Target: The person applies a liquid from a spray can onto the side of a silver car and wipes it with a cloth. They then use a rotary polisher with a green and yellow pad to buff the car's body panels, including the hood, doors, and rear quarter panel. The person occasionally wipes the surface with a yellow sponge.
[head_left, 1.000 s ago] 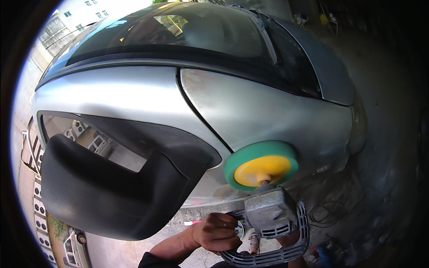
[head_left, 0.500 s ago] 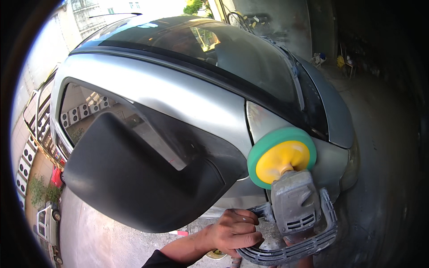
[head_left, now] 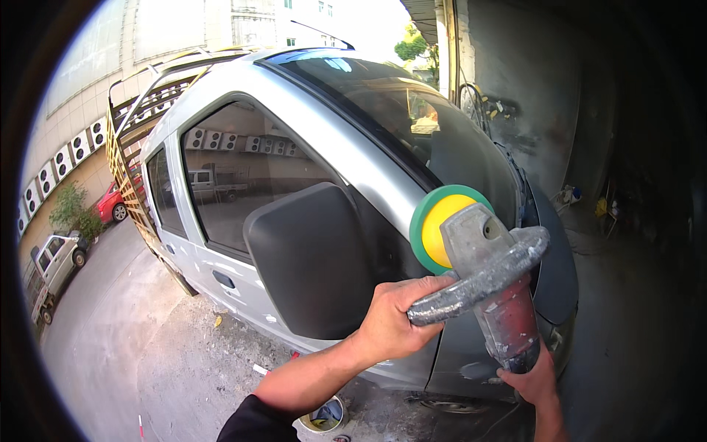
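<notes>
Both my hands are on a worn grey and red power polisher (head_left: 508,317). My left hand (head_left: 398,313) is closed round the end of its curved front handle. Lower down, my right hand (head_left: 536,374) wraps the rear of the red body. The green-rimmed yellow polishing pad (head_left: 440,228) is against or just over the silver pillar beside the windshield (head_left: 464,162); the exact contact is hidden. Left of the pad juts the black side mirror (head_left: 309,258) of the silver truck cab (head_left: 236,276).
A bucket (head_left: 324,414) stands on the ground below my left forearm. The truck's slatted cargo bed (head_left: 121,158) extends back to the left. A white vehicle (head_left: 57,258) and a red car (head_left: 114,202) are parked farther off. A dark wall (head_left: 530,81) rises at the right.
The view has pulled back and risen. The polisher has tilted, and its pad has moved from the fender corner up to the windshield pillar. My right hand now shows more clearly.
</notes>
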Available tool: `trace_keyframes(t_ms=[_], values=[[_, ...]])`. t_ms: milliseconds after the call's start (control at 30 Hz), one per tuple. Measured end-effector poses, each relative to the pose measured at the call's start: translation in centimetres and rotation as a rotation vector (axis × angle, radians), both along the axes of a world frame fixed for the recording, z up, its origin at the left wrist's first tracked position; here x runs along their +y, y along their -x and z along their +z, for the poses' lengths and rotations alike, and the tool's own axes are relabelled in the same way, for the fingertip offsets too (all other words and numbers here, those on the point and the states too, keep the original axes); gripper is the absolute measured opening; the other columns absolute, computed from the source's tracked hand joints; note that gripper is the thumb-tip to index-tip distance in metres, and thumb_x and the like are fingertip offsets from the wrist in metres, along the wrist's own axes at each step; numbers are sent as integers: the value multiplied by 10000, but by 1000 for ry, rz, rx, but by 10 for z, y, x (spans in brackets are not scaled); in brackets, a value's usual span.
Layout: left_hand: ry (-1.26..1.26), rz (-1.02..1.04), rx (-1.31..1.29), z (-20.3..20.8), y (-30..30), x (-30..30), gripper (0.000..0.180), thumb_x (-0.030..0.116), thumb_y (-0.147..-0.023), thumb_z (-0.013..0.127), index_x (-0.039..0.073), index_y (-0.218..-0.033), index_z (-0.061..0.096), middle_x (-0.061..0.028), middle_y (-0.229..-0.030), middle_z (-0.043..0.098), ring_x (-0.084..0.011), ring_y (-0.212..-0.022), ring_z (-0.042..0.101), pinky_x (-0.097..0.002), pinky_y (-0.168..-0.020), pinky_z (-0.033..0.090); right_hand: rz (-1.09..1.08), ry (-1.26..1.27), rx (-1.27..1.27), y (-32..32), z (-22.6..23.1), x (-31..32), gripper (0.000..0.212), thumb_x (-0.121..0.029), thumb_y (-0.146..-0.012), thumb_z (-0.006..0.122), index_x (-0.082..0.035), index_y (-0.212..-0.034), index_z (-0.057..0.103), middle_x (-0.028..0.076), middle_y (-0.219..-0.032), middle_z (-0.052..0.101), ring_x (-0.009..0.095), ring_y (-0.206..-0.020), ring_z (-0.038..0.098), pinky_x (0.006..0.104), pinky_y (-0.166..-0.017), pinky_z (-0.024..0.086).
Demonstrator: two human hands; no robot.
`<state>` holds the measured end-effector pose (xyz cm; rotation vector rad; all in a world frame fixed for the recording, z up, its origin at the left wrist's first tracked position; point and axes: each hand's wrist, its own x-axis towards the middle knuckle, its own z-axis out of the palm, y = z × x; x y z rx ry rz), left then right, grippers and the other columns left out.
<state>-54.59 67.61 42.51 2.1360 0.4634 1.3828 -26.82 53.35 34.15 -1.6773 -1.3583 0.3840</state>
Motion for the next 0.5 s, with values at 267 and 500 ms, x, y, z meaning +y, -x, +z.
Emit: trace_keyframes(t_ms=[267, 500], values=[[129, 274, 31, 82, 25, 16, 188, 66, -913, 739, 18, -1089, 693, -26, -783, 674, -80, -746, 581, -285, -722, 508, 195, -15, 33, 20, 90, 60, 634, -195, -633, 886, -5, -1180, 628, 115, -930, 740, 234, -873, 731, 385, -814, 566], [219, 328, 147, 159, 75, 57, 211, 123, -884, 787, -19, -1020, 708, -44, -744, 684, -101, -664, 634, -289, -653, 521, 271, 34, -46, 53, 164, 115, 578, -194, -662, 834, 27, -1161, 646, 120, -950, 719, 176, -859, 685, 362, -805, 548]])
